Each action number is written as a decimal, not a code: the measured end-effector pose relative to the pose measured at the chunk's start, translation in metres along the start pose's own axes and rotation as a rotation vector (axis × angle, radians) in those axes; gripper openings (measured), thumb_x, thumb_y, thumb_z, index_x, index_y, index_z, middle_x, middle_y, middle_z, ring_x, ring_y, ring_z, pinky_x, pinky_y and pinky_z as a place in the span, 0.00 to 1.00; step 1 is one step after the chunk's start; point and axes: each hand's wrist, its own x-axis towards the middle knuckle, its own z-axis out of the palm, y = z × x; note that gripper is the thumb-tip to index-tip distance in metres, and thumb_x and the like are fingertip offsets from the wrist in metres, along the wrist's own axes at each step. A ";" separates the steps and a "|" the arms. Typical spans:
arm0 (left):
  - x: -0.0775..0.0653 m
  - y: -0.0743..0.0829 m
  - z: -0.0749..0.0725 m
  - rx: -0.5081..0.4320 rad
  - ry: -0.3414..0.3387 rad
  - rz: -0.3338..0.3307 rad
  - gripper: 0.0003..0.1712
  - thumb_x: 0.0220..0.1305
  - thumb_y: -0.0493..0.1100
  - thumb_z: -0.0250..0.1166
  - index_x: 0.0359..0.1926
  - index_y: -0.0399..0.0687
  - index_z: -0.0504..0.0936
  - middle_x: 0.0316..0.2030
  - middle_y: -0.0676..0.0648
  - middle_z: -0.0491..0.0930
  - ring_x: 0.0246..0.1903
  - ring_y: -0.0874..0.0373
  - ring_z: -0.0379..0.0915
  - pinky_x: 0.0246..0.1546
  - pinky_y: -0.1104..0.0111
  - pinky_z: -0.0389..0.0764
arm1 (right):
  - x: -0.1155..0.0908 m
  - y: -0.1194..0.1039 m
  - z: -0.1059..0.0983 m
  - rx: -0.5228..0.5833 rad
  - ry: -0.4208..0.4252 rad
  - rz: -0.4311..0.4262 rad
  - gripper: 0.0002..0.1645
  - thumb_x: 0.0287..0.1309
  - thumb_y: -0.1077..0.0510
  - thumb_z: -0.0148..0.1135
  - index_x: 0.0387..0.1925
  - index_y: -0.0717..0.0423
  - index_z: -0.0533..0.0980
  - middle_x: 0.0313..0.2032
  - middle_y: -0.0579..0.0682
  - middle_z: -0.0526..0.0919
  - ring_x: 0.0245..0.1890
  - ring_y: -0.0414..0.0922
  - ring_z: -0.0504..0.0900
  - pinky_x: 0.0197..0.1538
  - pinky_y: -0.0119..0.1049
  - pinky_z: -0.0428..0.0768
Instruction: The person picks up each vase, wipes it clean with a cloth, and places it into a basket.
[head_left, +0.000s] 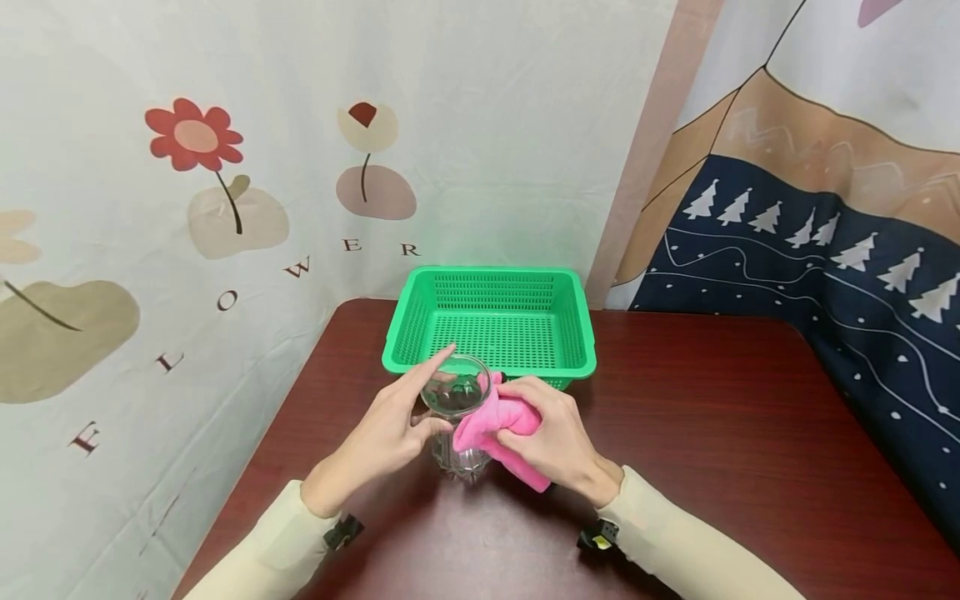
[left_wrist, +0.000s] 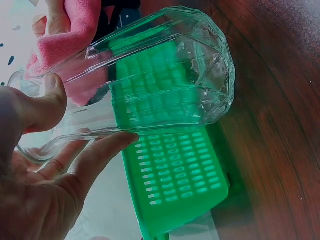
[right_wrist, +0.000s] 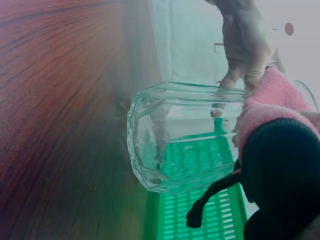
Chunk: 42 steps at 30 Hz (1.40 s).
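Observation:
A clear glass vase [head_left: 461, 454] with a flared rim and faceted base stands upright in front of me. My left hand [head_left: 386, 433] holds it near the top, thumb on the near side and fingers round the far side. In the left wrist view, the thumb and fingers lie along the narrowed neck of the vase [left_wrist: 165, 75]. Bunched in my right hand [head_left: 551, 429] is a pink fluffy cloth [head_left: 491, 429], pressed to the right side of the vase at its rim. The right wrist view shows a dark end with a black strap [right_wrist: 205, 205] by the cloth [right_wrist: 275, 95].
Behind the vase, a green plastic basket [head_left: 393, 354] with slotted walls stands at the back of the dark red wooden table [head_left: 697, 442]. Printed curtains [head_left: 487, 125] hang close behind the table and along its left and right sides.

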 end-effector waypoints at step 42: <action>0.000 0.000 -0.006 0.074 -0.012 0.106 0.63 0.68 0.29 0.81 0.95 0.48 0.56 0.69 0.41 0.91 0.52 0.45 0.91 0.44 0.66 0.83 | 0.005 0.001 -0.004 0.049 0.016 -0.016 0.29 0.53 0.70 0.87 0.59 0.57 0.91 0.55 0.52 0.96 0.57 0.52 0.94 0.64 0.27 0.88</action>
